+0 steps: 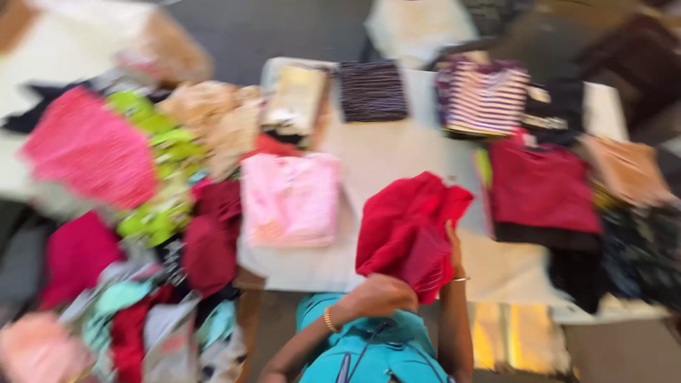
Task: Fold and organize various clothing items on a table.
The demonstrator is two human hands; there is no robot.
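The view is blurred by motion. I hold a red garment up over the near edge of a white table. My left hand grips its lower edge from beneath, a gold bangle on that wrist. My right hand pinches the garment's right side, its wrist also wearing a thin bangle. The cloth hangs bunched between both hands. My turquoise top shows below.
A folded pink garment lies left of the red one. Folded stacks line the table: striped, dark striped, red, tan. A loose heap of pink, green and maroon clothes fills the left.
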